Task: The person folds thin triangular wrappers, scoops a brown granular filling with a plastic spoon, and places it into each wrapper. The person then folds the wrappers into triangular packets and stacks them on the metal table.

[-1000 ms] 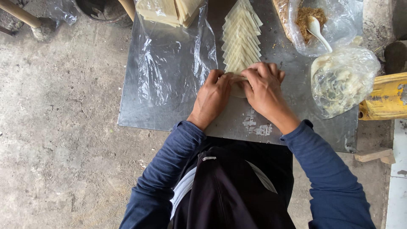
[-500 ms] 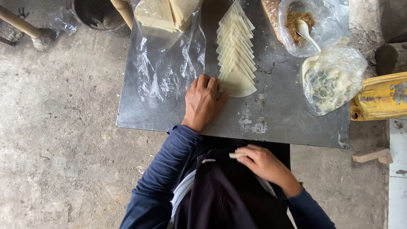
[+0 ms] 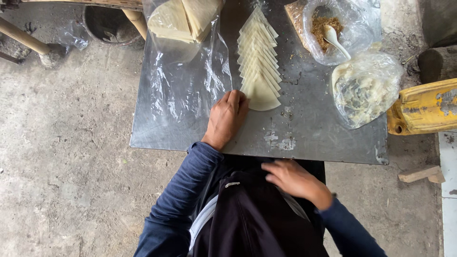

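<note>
At the left hand's [image 3: 226, 119] fingertips lies the nearest wrapper [image 3: 261, 97], last of a fanned row of pale dough triangles running away up the metal bench [image 3: 309, 138]. Its fingers lie flat and together, pressed on the bench, gripping nothing, their tips touching that wrapper's edge. Left of the fingers spreads a clear plastic sheet [image 3: 183, 90], with a stack of wrappers [image 3: 183, 19] at its far end. Well right of them sit two clear bags: one of brown filling [image 3: 328, 26] with a white spoon [image 3: 335, 40], one of pale paste [image 3: 364, 90]. The right hand [image 3: 290, 178] rests below the bench edge against dark clothing, fingers loosely curled, holding nothing visible.
</note>
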